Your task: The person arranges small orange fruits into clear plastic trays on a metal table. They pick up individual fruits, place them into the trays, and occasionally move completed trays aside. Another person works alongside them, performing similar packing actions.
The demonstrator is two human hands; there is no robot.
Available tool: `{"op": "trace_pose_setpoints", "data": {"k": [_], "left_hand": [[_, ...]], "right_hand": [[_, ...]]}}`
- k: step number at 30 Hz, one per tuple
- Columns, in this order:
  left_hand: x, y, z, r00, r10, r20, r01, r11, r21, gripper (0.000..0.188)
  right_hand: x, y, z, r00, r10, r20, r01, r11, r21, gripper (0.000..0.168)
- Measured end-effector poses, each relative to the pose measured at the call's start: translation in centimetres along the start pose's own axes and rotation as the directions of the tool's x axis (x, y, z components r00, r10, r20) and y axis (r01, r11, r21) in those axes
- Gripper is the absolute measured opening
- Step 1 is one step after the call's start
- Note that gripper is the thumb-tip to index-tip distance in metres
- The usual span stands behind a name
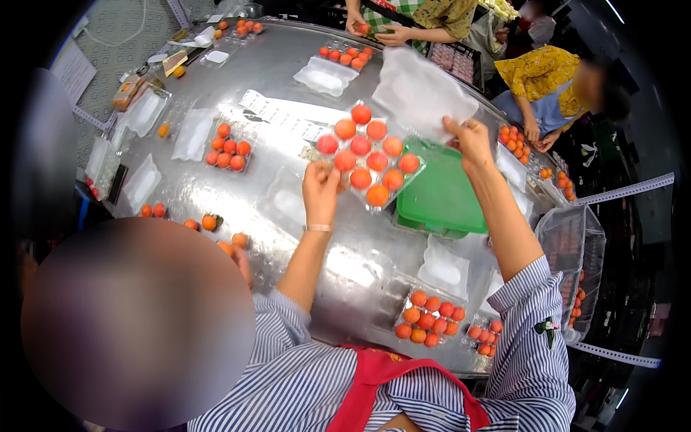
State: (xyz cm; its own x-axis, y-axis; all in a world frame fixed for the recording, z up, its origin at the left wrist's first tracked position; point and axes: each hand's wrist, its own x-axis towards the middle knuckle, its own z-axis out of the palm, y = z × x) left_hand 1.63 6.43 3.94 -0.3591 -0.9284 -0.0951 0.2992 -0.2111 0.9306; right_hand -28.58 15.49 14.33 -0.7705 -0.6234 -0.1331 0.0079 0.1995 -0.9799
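Note:
A clear plastic clamshell tray [390, 190] filled with several round orange-red fruits [360, 146] is tilted above the metal table. My left hand [321, 186] pinches its near left edge between thumb and fingers. Further right, my right hand [468, 141] has its thumb and fingers closed at the lower corner of a thin white translucent sheet [418, 89]. That sheet spreads away from my hand towards the far table edge. Below the right hand and partly behind the tray is a green plastic lid [442, 186] on a green box. The fruit's exact kind cannot be told.
Other filled trays [430, 318] and open white-lined trays [444, 265] stand on the metal table [329, 275]. A printed label strip [280, 113] lies in the middle. Co-workers' hands [397, 35] handle fruit along the far side. A nearby person's blurred head [137, 318] blocks the lower left.

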Motion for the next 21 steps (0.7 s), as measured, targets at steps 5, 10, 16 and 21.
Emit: {"op": "trace_pose_setpoints", "data": {"k": [5,10,16,21], "left_hand": [[16.6,-3.6,4.4,0.984,-0.026,0.177,0.003,0.992,0.126,0.015],[27.5,-8.8,6.2,0.971,-0.182,0.157,0.144,0.963,0.229,0.012],[31.2,-12.9,5.6,0.924,-0.364,0.113,0.309,0.889,0.337,0.012],[28.0,-11.7,5.2,0.97,-0.244,0.007,0.227,0.913,0.34,0.035]], "right_hand": [[12.3,1.0,0.9,0.987,-0.03,-0.156,0.04,0.997,0.061,0.025],[21.4,6.7,3.3,0.958,0.031,-0.284,-0.011,0.997,0.072,0.041],[24.2,11.9,4.8,0.935,0.144,-0.324,-0.162,0.986,-0.027,0.048],[23.1,15.4,3.2,0.926,0.298,-0.232,-0.303,0.953,0.013,0.061]]}}
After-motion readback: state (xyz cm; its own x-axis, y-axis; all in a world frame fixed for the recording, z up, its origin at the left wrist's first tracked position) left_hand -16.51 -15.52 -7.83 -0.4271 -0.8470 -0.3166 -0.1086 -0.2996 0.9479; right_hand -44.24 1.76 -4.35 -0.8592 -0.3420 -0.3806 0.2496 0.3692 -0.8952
